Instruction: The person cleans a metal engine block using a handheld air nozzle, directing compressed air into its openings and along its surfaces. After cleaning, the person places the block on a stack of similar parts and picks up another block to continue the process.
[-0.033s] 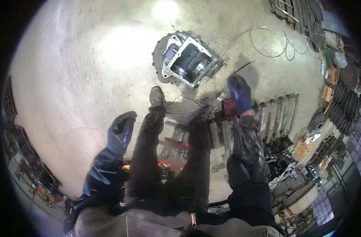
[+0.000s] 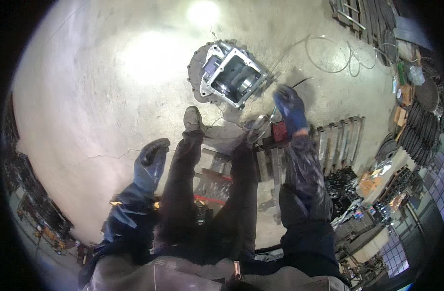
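Observation:
An open silver gear housing point(image 2: 248, 90) with a square mouth lies on the concrete floor in front of my feet, joined to a round grey bolted cover point(image 2: 197, 71). My right hand point(image 2: 292, 109), in a blue glove, is closed round a slim tool point(image 2: 272, 116), right of the housing and apart from it. The tool's lower end is smeared by motion near my right foot, so its kind is unclear. Beside my left knee hangs my left hand point(image 2: 153, 157), gloved, its fingers loosely bent with nothing visible in them.
A clear thin hose point(image 2: 328, 70) loops over the floor at right. A small red box point(image 2: 279, 131) lies under my right wrist, near slatted metal bars point(image 2: 341, 138). Stacked dark parts point(image 2: 416, 131) line the right side; more parts point(image 2: 42, 194) stand far left.
My right hand has shifted slightly left and away from me, and the tool's end now blurs near my right foot. The left hand and the housing stay nearly where they were.

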Available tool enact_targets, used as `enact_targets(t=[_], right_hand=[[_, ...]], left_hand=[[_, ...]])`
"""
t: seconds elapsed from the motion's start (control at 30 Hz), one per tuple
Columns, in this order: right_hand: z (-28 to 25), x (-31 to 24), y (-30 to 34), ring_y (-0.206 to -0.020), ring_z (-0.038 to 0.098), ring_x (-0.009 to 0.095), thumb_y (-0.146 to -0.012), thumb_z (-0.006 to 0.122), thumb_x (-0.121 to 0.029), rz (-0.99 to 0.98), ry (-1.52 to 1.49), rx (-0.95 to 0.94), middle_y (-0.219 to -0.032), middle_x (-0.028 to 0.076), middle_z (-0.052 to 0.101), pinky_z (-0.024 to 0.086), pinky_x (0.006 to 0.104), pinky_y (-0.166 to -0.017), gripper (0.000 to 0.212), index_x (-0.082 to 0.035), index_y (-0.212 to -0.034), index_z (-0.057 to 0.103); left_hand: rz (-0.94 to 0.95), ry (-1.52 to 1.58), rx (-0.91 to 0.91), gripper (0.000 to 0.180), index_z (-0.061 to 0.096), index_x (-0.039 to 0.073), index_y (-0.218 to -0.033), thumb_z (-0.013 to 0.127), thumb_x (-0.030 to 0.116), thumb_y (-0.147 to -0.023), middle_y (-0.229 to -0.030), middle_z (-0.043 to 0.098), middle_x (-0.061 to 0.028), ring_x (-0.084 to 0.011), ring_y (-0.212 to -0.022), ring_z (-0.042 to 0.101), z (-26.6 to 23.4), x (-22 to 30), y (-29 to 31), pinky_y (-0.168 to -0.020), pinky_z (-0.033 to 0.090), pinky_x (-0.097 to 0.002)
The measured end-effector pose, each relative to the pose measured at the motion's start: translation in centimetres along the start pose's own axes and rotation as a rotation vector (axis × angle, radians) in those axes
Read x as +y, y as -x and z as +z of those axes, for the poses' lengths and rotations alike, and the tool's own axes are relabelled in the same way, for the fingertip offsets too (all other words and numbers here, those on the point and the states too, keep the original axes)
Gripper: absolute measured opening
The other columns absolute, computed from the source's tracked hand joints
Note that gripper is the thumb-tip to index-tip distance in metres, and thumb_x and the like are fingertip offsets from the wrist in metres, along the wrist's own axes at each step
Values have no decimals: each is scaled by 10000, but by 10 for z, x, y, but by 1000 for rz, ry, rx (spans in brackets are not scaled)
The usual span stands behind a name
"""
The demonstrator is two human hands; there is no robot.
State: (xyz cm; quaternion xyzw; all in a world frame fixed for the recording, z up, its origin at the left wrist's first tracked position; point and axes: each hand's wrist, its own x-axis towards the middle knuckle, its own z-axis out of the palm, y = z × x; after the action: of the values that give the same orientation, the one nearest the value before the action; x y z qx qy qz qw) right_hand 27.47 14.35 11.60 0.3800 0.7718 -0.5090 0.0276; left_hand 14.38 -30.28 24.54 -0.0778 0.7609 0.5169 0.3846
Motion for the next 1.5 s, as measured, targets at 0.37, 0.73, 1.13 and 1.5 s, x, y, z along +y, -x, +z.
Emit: enact_targets(t=[0.37,0.73,1.13,1.5], right_hand=[[91,-50,-138,-946,740,327,-847,808,-376,-76,503,-259,-1036,184,761,564,416,-831,550,-92,-1298,674],[68,-35,-166,-1002,740,274,-859,813,-280,32,327,-465,-1118,190,763,564,352,-896,513,-39,-1297,696],[37,46,-93,-1080,635,148,-1017,697,-185,-24,-271,-80,-1245,59,677,489,293,-1012,421,22,-1374,613],[124,60,11,-1344,505,274,-806,898,-218,363,-773,18,-1473,158,520,484,406,-1074,814,-29,-1474,473]], left_hand=[[131,352,-127,361,629,-11,-1345,669,157,-1028,-1265,683,-96,-153,-1163,620,140,-4,-86,-1003,505,-292],[148,525,192,328,681,-10,-1276,706,106,-970,-1173,731,-122,-198,-1036,684,252,9,-205,-910,552,-317],[83,-56,29,422,640,57,-1383,697,282,-1030,-1226,687,-32,-137,-1086,610,191,-106,-295,-964,496,-300],[-79,117,25,818,443,-26,-1503,844,333,-886,-1424,592,-232,-273,-1322,568,255,-96,-183,-1095,449,-370]])
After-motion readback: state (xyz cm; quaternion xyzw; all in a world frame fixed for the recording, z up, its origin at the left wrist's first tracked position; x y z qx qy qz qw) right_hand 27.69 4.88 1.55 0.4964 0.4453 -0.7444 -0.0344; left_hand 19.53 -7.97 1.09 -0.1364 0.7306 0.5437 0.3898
